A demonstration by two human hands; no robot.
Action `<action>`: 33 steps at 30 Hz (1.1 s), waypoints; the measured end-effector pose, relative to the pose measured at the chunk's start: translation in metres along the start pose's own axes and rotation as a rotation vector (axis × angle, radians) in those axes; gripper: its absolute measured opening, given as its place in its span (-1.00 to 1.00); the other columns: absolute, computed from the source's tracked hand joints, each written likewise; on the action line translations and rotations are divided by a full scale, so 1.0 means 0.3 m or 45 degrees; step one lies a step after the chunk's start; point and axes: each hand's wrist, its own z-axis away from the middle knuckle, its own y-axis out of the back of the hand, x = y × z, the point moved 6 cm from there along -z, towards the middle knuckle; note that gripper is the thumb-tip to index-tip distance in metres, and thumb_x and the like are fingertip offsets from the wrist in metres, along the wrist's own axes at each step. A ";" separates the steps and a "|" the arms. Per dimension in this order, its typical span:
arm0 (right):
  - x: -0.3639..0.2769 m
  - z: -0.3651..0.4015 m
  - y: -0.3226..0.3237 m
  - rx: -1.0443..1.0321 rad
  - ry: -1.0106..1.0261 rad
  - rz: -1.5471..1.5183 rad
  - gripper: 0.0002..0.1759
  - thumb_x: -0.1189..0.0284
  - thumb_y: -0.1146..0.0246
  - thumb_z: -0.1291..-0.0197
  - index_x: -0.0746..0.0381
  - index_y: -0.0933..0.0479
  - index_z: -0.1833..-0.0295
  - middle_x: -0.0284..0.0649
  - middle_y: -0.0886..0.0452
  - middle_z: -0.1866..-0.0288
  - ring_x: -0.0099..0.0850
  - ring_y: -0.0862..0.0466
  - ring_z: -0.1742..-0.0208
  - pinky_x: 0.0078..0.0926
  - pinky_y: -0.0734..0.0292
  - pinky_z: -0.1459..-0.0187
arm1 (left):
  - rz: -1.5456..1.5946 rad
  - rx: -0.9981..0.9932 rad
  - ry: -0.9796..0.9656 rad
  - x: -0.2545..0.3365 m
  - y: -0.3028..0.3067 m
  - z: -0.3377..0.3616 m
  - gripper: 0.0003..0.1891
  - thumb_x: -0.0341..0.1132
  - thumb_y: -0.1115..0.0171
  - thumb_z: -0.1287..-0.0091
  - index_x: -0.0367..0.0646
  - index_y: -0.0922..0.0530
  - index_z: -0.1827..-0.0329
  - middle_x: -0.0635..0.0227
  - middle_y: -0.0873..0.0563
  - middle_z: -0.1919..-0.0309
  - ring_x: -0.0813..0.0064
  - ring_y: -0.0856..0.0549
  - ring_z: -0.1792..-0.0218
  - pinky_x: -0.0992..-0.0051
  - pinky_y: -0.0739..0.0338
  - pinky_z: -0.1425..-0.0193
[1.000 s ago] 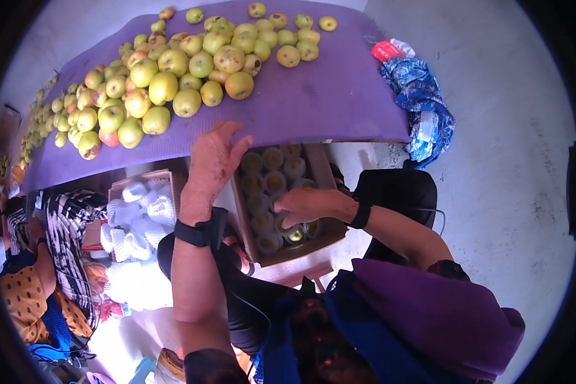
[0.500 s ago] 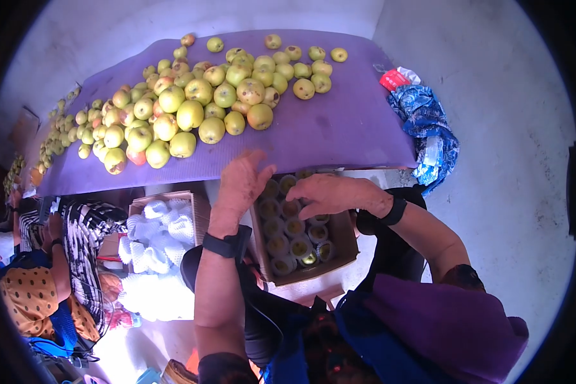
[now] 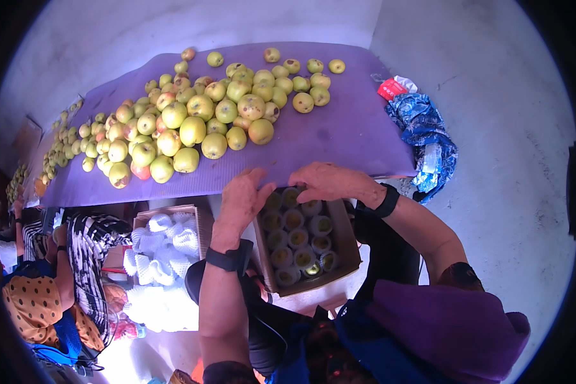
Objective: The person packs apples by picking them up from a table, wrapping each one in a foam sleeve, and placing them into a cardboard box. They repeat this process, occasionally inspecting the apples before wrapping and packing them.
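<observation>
My left hand point(image 3: 242, 197) is at the table's front edge, by the far left corner of an open cardboard box point(image 3: 344, 246). Its thumb stands apart from the fingers, with nothing visible between them. Above the box's far right part is my right hand point(image 3: 334, 182), palm down, thumb and fingers apart and holding nothing I can see. Inside the box, apples point(image 3: 297, 239) sit in rows, each in a white foam net sleeve. The far end of the box is partly hidden by my hands and the table edge.
A big heap of yellow-green apples point(image 3: 192, 131) covers much of the purple table mat point(image 3: 339, 137). White foam sleeves point(image 3: 166, 246) fill a carton to my left. Another person point(image 3: 35, 297) sits farther left. Blue patterned cloth point(image 3: 422, 128) hangs at the table's right end.
My right hand has moved away from me, from over the sleeved apples toward the table edge. My left hand stays near the same spot. The whole view has shifted slightly.
</observation>
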 end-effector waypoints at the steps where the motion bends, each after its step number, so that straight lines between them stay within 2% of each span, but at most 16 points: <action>1: 0.003 -0.003 0.009 0.001 0.000 0.001 -0.57 0.26 -0.31 -0.14 0.27 -0.51 -0.05 -0.04 -0.61 0.22 -0.06 -0.62 0.13 -0.16 -0.48 0.08 | -0.018 -0.011 0.025 -0.006 -0.003 0.000 -0.71 -0.26 -0.33 -0.22 -0.23 -0.58 0.09 0.03 -0.68 0.28 -0.04 -0.66 0.21 0.17 -0.54 0.15; 3: 0.034 -0.010 0.016 -0.098 -0.144 -0.100 -0.62 0.27 -0.31 -0.08 0.30 -0.54 0.07 0.00 -0.61 0.17 -0.03 -0.58 0.08 -0.18 -0.46 0.02 | -0.027 -0.019 0.037 -0.004 -0.005 0.000 -0.71 -0.25 -0.33 -0.21 -0.22 -0.58 0.09 0.03 -0.68 0.27 -0.03 -0.66 0.20 0.18 -0.54 0.15; 4: 0.046 -0.008 0.013 -0.098 -0.143 -0.099 -0.62 0.27 -0.31 -0.08 0.30 -0.54 0.07 0.00 -0.61 0.17 -0.03 -0.58 0.08 -0.18 -0.46 0.02 | -0.033 -0.027 0.051 -0.004 -0.006 0.000 -0.71 -0.25 -0.33 -0.21 -0.22 -0.59 0.09 0.03 -0.68 0.27 -0.02 -0.67 0.20 0.18 -0.54 0.15; 6: 0.066 0.000 0.033 0.097 -0.067 -0.068 -0.63 0.27 -0.31 -0.07 0.32 -0.54 0.10 0.00 -0.61 0.24 -0.02 -0.59 0.12 -0.19 -0.48 0.05 | -0.015 -0.027 0.050 -0.010 -0.015 -0.003 -0.71 -0.25 -0.34 -0.21 -0.21 -0.59 0.09 0.04 -0.69 0.27 -0.01 -0.67 0.20 0.18 -0.55 0.15; 10: 0.069 0.004 0.047 0.139 -0.050 -0.047 -0.63 0.28 -0.32 -0.06 0.32 -0.54 0.10 -0.01 -0.62 0.25 -0.04 -0.61 0.15 -0.18 -0.49 0.08 | -0.001 -0.037 0.036 -0.007 -0.019 -0.007 -0.70 -0.24 -0.35 -0.21 -0.21 -0.59 0.08 0.04 -0.69 0.27 0.01 -0.68 0.20 0.20 -0.55 0.15; 13: 0.073 0.000 0.050 0.051 -0.111 -0.098 -0.63 0.33 -0.30 -0.10 0.29 -0.53 0.00 -0.02 -0.64 0.24 -0.09 -0.65 0.12 -0.23 -0.52 0.09 | -0.025 -0.042 0.035 -0.010 -0.027 -0.009 -0.70 -0.24 -0.35 -0.21 -0.20 -0.59 0.08 0.05 -0.69 0.28 0.01 -0.68 0.20 0.19 -0.55 0.15; 16: 0.110 -0.008 0.068 0.199 -0.160 -0.171 -0.63 0.37 -0.31 -0.08 0.30 -0.52 0.00 0.00 -0.64 0.21 -0.08 -0.65 0.11 -0.22 -0.53 0.08 | -0.050 -0.045 0.034 0.004 -0.025 -0.008 -0.70 -0.22 -0.35 -0.21 -0.19 -0.59 0.08 0.07 -0.69 0.29 0.01 -0.68 0.21 0.19 -0.55 0.15; 18: 0.149 -0.011 0.115 0.508 -0.184 -0.121 -0.60 0.40 -0.32 -0.02 0.29 -0.50 0.00 0.00 -0.60 0.07 -0.06 -0.59 0.00 -0.15 -0.48 -0.01 | -0.051 -0.054 0.030 0.005 -0.027 -0.008 -0.70 -0.22 -0.34 -0.21 -0.19 -0.59 0.08 0.08 -0.69 0.30 0.02 -0.68 0.21 0.19 -0.55 0.16; 19: 0.173 -0.026 0.117 0.507 -0.183 -0.121 -0.60 0.40 -0.32 -0.02 0.29 -0.50 0.00 0.00 -0.60 0.07 -0.06 -0.59 0.00 -0.15 -0.48 -0.01 | -0.050 -0.063 0.027 0.006 -0.029 -0.008 -0.70 -0.21 -0.34 -0.21 -0.18 -0.59 0.08 0.08 -0.69 0.30 0.02 -0.68 0.21 0.19 -0.55 0.16; 21: 0.210 -0.038 0.179 0.852 -0.099 0.107 -0.53 0.45 -0.28 -0.03 0.25 -0.45 -0.12 -0.01 -0.53 -0.07 -0.04 -0.52 -0.11 -0.14 -0.47 -0.09 | -0.045 -0.056 0.016 0.005 -0.034 -0.008 -0.70 -0.21 -0.34 -0.21 -0.18 -0.59 0.09 0.08 -0.68 0.31 0.01 -0.67 0.22 0.18 -0.55 0.16; 24: 0.291 -0.111 0.236 0.893 -0.220 0.260 -0.50 0.49 -0.23 -0.06 0.24 -0.40 -0.19 0.01 -0.46 -0.16 -0.01 -0.46 -0.20 -0.13 -0.42 -0.17 | -0.047 -0.044 -0.026 0.005 -0.043 -0.012 -0.71 -0.20 -0.33 -0.22 -0.18 -0.58 0.11 0.07 -0.67 0.31 -0.01 -0.66 0.22 0.17 -0.54 0.17; 27: 0.362 -0.182 0.272 0.958 -0.280 0.392 -0.50 0.49 -0.19 -0.09 0.25 -0.40 -0.21 0.03 -0.46 -0.17 0.00 -0.45 -0.22 -0.13 -0.38 -0.24 | -0.050 -0.040 -0.050 0.017 -0.049 -0.018 -0.71 -0.18 -0.32 -0.22 -0.18 -0.58 0.12 0.06 -0.67 0.31 -0.04 -0.65 0.22 0.15 -0.54 0.18; 31: 0.511 -0.254 0.245 0.899 -0.167 0.580 -0.41 0.45 -0.14 -0.17 0.23 -0.29 -0.36 0.10 -0.38 -0.30 -0.01 -0.36 -0.35 -0.14 -0.29 -0.35 | -0.066 -0.036 -0.031 -0.005 -0.069 -0.009 -0.69 -0.16 -0.30 -0.23 -0.19 -0.58 0.11 0.03 -0.67 0.27 -0.04 -0.65 0.19 0.13 -0.54 0.14; 33: 0.553 -0.266 0.232 0.824 -0.303 0.580 -0.38 0.44 -0.14 -0.19 0.23 -0.25 -0.40 0.10 -0.34 -0.35 0.01 -0.32 -0.39 -0.14 -0.27 -0.37 | -0.088 -0.020 0.017 -0.016 -0.079 -0.009 -0.69 -0.16 -0.30 -0.22 -0.19 -0.58 0.10 0.02 -0.67 0.26 -0.04 -0.65 0.18 0.13 -0.55 0.13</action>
